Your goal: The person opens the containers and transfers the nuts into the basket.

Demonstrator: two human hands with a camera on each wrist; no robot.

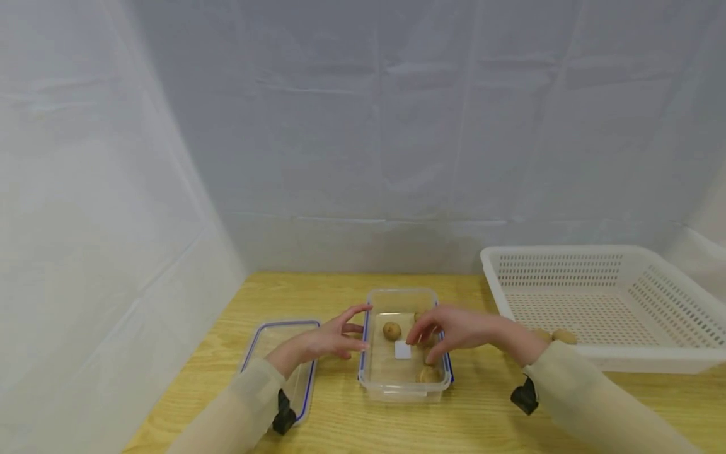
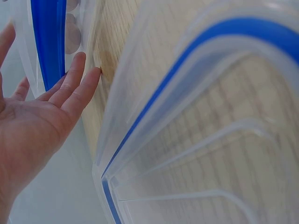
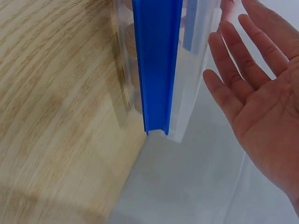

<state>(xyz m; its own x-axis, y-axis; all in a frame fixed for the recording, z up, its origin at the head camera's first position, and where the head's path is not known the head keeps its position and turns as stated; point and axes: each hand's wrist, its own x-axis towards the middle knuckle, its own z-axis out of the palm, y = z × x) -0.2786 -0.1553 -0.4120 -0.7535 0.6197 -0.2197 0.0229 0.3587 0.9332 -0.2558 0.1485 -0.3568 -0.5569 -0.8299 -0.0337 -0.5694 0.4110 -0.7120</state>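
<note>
A clear plastic food container (image 1: 401,389) with blue side clips stands in the middle of the wooden table. Inside it lie several small potatoes (image 1: 391,331) and a white square piece (image 1: 403,350). My left hand (image 1: 328,338) is at the container's left side, fingers spread, fingertips right at the blue clip (image 2: 49,42). Over the container's right side reaches my right hand (image 1: 462,328), its fingers extended and overlapping some potatoes in the head view. Nothing shows between the fingers in the right wrist view, where the hand is beside the right blue clip (image 3: 156,65).
The clear lid (image 1: 272,337) with its blue seal lies left of the container, partly under the left forearm. At the right, a white perforated basket (image 1: 635,359) holds potatoes (image 1: 564,337) near its front left corner. White sheeting (image 1: 363,157) hangs behind the table and along its left side.
</note>
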